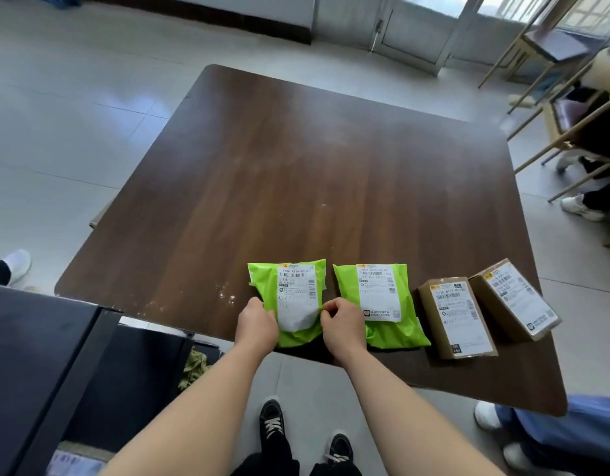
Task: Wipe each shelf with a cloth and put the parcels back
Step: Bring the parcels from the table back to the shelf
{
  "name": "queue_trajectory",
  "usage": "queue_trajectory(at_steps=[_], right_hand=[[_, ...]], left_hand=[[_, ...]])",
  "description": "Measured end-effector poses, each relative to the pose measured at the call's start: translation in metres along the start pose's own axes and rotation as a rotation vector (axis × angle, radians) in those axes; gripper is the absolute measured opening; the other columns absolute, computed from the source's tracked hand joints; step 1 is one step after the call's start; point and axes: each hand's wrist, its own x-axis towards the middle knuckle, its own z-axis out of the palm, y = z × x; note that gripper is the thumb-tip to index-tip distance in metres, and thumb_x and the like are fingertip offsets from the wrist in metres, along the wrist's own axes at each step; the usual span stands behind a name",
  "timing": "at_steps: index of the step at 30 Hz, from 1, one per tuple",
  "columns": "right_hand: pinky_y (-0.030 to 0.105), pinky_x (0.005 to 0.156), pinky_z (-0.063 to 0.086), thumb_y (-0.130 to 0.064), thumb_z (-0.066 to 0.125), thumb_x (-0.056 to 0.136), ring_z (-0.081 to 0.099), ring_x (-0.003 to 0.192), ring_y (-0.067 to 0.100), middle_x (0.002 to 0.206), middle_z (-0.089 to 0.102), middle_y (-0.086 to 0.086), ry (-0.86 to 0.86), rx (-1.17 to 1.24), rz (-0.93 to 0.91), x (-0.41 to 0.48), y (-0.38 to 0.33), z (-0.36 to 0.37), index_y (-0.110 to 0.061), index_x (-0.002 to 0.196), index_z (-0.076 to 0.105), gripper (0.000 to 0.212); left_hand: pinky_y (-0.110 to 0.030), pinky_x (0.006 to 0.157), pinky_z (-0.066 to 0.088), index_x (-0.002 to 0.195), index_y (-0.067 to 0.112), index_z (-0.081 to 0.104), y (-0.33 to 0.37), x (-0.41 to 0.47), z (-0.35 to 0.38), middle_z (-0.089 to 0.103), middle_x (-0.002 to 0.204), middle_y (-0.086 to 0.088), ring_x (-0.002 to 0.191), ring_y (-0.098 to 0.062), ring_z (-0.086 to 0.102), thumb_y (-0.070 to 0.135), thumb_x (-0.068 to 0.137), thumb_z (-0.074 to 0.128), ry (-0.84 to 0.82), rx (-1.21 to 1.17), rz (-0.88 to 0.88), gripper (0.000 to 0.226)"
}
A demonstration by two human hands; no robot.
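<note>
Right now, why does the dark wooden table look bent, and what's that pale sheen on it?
Head view: the wide-angle lens bows the dark wooden table; daylight leaves pale glare on its far half; the metal-framed chairs at upper right are blurred; the green plastic mailer gripped by left hand and right hand is sharp.

Both bare forearms reach forward, side by side. The left hand (257, 324) grips the left edge of the green parcel (298, 304); the right hand (341, 326) pinches its right edge, fingers curled.
</note>
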Motion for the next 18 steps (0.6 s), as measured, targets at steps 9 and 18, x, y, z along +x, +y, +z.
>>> queue_trajectory(at_steps=[9,18], right_hand=[[0.025,0.084,0.044,-0.007,0.052,0.092,0.061,0.102,0.020,0.109,0.068,0.005,0.155,0.006,-0.028,0.009,0.014,-0.047,-0.012,0.106,0.068,0.022],[0.043,0.115,0.023,-0.033,0.060,0.091,0.019,0.143,0.031,0.156,0.018,0.014,0.083,-0.233,0.187,0.025,0.045,-0.075,-0.031,0.149,0.029,0.066]], left_hand=[[-0.031,0.069,0.032,0.097,0.007,0.040,0.023,0.001,-0.015,0.048,0.093,-0.005,0.085,-0.023,0.044,0.011,0.096,0.048,0.013,-0.029,0.090,0.009],[-0.032,0.071,0.038,0.111,0.005,0.040,0.024,-0.002,-0.006,0.052,0.097,-0.007,0.092,-0.027,0.053,0.010,0.092,0.054,-0.018,-0.087,0.039,0.023]])
